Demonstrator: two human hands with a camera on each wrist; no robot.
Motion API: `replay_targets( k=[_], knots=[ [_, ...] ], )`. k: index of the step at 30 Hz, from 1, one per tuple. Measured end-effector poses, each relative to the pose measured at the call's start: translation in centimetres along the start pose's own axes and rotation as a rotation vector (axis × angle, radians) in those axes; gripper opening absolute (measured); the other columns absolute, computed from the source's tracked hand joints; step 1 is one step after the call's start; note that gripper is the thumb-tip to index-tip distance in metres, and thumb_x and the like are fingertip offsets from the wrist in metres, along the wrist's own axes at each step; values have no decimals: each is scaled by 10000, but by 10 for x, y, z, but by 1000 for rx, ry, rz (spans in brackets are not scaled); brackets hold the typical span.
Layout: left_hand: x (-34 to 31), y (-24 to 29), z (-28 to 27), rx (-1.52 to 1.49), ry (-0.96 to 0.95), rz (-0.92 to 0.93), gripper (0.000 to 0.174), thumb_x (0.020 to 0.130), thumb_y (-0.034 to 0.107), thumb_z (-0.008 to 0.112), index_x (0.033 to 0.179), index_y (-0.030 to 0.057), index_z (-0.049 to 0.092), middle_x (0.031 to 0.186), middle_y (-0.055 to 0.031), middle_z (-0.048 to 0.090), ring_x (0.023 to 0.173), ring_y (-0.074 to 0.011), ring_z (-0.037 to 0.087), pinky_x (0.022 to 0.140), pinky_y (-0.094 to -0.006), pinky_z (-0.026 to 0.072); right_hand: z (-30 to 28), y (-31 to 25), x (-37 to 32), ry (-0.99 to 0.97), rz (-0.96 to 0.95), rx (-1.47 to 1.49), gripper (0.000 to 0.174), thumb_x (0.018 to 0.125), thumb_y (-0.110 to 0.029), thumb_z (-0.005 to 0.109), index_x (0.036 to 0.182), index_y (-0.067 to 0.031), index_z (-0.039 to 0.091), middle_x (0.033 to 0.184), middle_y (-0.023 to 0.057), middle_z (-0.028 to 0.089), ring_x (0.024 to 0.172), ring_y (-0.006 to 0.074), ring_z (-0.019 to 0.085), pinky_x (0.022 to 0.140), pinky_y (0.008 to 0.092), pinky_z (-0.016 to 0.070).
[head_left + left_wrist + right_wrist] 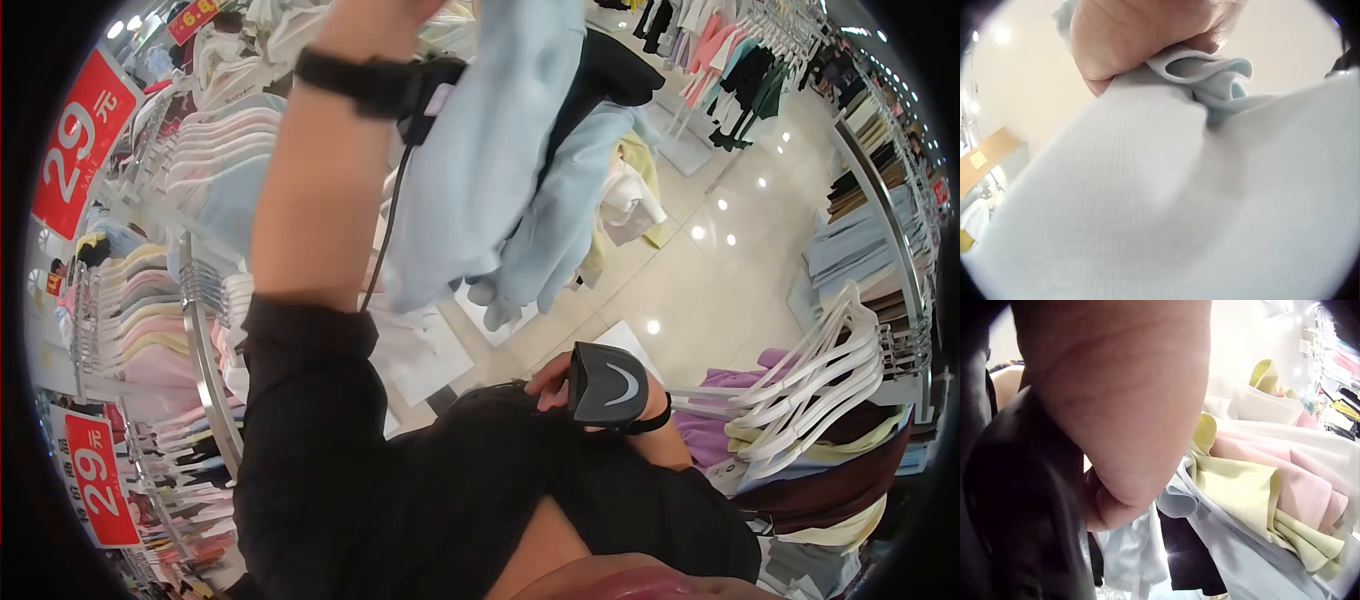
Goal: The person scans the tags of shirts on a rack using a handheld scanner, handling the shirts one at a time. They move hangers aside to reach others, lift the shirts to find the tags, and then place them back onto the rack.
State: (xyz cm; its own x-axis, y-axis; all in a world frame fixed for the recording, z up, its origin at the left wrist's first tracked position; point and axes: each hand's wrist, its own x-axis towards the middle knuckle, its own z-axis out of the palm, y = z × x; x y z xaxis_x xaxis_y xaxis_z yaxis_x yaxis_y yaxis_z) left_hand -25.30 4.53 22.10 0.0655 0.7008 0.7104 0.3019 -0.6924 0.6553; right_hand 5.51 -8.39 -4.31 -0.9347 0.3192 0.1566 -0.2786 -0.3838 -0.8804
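Observation:
High in the head view, my left hand (408, 8) is mostly cut off by the frame's top edge. In the left wrist view that hand (1147, 37) grips a bunched fold of a pale blue ribbed garment (1129, 181), its cloth hanging down below the fingers. The same garment (490, 150) hangs beside the left wrist in the head view. My right hand (548, 382) is held low at the waist, fingers resting against the black clothing (480, 430). Up close in the right wrist view, that hand (1129, 412) lies beside a shiny black surface (1029, 487); its fingertips are hidden.
More hanging garments in light blue (570, 210), yellow and white stand just ahead. Racks with white hangers (220, 150) and red sale signs (88, 145) line the left. At the right, white hangers (820, 380) hold folded clothes. Tiled floor (700, 250) lies between.

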Motion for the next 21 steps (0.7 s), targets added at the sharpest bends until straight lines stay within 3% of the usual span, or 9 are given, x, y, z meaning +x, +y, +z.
replay_targets(
  k=[1, 3, 6, 7, 10, 11, 15, 18, 21],
  knots=[
    [26, -14, 25, 69, -14, -106, 598, 1019, 430, 637, 1204, -139, 633, 1133, -216, 722, 1093, -277, 694, 941, -369, 541, 2, 0, -4, 39, 15, 21, 651, 733, -46, 862, 1313, 97, 602, 1342, 246, 643, 1128, 248, 686, 977, 380, 532],
    [11, -50, 39, 610, -139, 130, 652, 1010, 467, 634, 1271, -130, 609, 1242, -275, 684, 1202, -329, 653, 1030, -372, 497, 2, 3, -14, 68, -6, 34, 647, 735, -47, 861, 1311, 94, 604, 1340, 254, 641, 1126, 253, 685, 978, 381, 532],
    [-10, -42, 37, 531, -438, -207, 674, 1002, 491, 635, 1348, -85, 585, 1309, -317, 639, 1274, -366, 605, 1105, -397, 446, -5, 14, -18, 47, -102, 19, 637, 739, -44, 859, 1307, 90, 604, 1333, 258, 642, 1121, 253, 683, 976, 379, 532],
    [-15, -51, 33, 506, -362, -64, 613, 998, 455, 660, 1357, -38, 599, 1271, -270, 674, 1227, -335, 639, 1060, -380, 482, -5, 13, -16, 48, -109, 14, 632, 740, -42, 858, 1304, 90, 605, 1330, 256, 643, 1120, 252, 683, 974, 379, 532],
    [-21, -55, 30, 169, -250, -261, 565, 990, 401, 692, 1336, -37, 609, 1241, -213, 698, 1170, -280, 668, 1005, -360, 512, -7, 11, -12, 50, -72, -1, 612, 744, -42, 866, 1288, 82, 613, 1319, 243, 648, 1115, 240, 680, 967, 377, 532],
    [-23, -44, 27, 216, -236, -263, 518, 984, 358, 709, 1299, -46, 629, 1204, -165, 715, 1110, -228, 683, 957, -340, 529, -10, 12, -9, 30, -65, -18, 610, 746, -46, 868, 1286, 79, 614, 1319, 240, 649, 1116, 238, 680, 967, 375, 532],
    [-29, -36, 22, 382, -258, -105, 496, 987, 377, 696, 1290, -13, 653, 1192, -204, 715, 1125, -281, 673, 981, -364, 512, -11, 12, 5, 19, -38, -4, 608, 754, -78, 879, 1281, 73, 618, 1313, 220, 659, 1107, 225, 684, 962, 368, 533],
    [-34, -31, 22, 340, -299, -197, 552, 967, 437, 710, 1302, 3, 650, 1213, -199, 709, 1148, -302, 663, 1005, -367, 501, -15, 12, 13, -2, -38, -42, 605, 763, -105, 883, 1279, 68, 620, 1300, 209, 668, 1096, 219, 687, 960, 365, 534],
    [-45, -20, 27, 447, -367, -112, 551, 907, 373, 773, 1309, 19, 647, 1226, -177, 709, 1146, -299, 666, 1014, -365, 499, -18, 9, 18, -25, -28, -98, 579, 775, -122, 876, 1269, 52, 630, 1282, 187, 678, 1079, 213, 683, 947, 360, 530]
  ],
)
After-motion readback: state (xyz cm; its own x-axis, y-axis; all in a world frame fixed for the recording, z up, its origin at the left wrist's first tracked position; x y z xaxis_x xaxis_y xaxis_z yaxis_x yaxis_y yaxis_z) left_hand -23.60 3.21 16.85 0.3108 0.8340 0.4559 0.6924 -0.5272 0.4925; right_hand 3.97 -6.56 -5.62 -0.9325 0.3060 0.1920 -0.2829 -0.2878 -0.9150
